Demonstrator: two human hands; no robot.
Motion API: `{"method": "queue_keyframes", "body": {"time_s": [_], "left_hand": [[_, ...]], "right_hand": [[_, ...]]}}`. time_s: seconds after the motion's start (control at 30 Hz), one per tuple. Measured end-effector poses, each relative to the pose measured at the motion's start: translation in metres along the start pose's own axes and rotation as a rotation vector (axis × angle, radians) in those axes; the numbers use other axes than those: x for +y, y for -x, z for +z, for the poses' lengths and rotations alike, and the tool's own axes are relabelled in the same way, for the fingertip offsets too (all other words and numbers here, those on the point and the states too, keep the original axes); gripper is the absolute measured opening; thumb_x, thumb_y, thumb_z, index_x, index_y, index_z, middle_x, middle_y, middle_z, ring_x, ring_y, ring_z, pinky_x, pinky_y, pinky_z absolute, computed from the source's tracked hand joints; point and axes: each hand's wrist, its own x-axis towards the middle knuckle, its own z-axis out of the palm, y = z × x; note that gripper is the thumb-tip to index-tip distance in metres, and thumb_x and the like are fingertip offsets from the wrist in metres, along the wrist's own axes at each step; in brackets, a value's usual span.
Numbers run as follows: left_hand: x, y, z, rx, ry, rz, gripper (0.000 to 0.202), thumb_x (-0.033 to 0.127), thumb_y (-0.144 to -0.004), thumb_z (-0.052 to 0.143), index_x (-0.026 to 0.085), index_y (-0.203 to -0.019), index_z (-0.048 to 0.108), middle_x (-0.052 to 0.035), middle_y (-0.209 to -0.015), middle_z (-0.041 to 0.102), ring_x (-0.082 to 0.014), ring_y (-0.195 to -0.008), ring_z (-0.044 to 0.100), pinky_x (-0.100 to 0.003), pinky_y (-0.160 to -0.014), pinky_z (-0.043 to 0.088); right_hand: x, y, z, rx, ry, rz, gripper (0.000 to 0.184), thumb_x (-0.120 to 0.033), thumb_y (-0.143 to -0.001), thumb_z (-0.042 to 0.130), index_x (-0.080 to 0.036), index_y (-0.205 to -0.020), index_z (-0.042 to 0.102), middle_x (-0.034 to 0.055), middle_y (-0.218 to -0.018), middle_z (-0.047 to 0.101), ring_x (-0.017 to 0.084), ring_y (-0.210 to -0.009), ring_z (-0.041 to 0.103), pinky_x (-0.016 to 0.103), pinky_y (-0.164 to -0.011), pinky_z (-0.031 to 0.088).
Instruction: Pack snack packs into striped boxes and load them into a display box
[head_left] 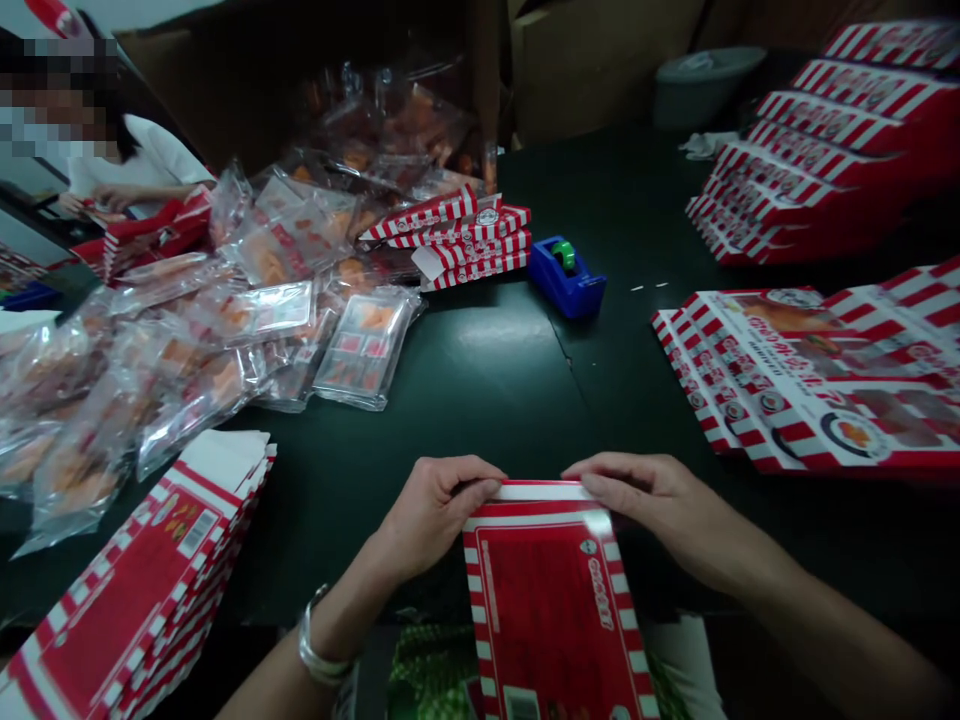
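A red box with red-and-white striped edges (551,600) lies at the near edge of the dark table (495,370), its far flap turned toward the table's middle. My left hand (435,510) grips the flap's left corner with curled fingers. My right hand (660,500) presses on the flap's right corner, fingers closed over it. A metal bracelet (319,655) sits on my left wrist.
A stack of flat striped cartons (142,590) lies at near left. Several clear food packets (225,320) are heaped at left. A blue tape dispenser (566,275) stands mid-table beside closed boxes (465,240). More boxes (810,370) fan out at right. Another person (142,165) sits far left.
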Motion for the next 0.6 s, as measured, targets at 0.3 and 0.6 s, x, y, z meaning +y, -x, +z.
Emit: {"method": "queue_keyframes", "body": {"time_s": [0.3, 0.6], "left_hand": [[0.000, 0.003, -0.008, -0.020, 0.085, -0.044, 0.022, 0.031, -0.087, 0.058, 0.015, -0.085, 0.073, -0.0030, -0.079, 0.070, -0.0129, -0.069, 0.059, -0.020, -0.062, 0.044], [-0.012, 0.014, 0.027, 0.353, 0.320, -0.070, 0.024, 0.033, -0.090, 0.052, 0.017, -0.097, 0.068, -0.0052, -0.098, 0.072, -0.0164, -0.087, 0.064, -0.024, -0.076, 0.049]], "right_hand": [[-0.022, 0.001, 0.002, -0.036, 0.377, -0.240, 0.031, -0.040, -0.087, 0.052, -0.020, -0.078, 0.074, 0.0015, -0.074, 0.072, 0.016, -0.070, 0.066, 0.024, -0.063, 0.052], [0.034, 0.018, 0.011, 0.344, 0.479, -0.578, 0.022, -0.028, -0.085, 0.059, -0.029, -0.102, 0.073, 0.0006, -0.102, 0.075, 0.019, -0.091, 0.071, 0.028, -0.084, 0.058]]}}
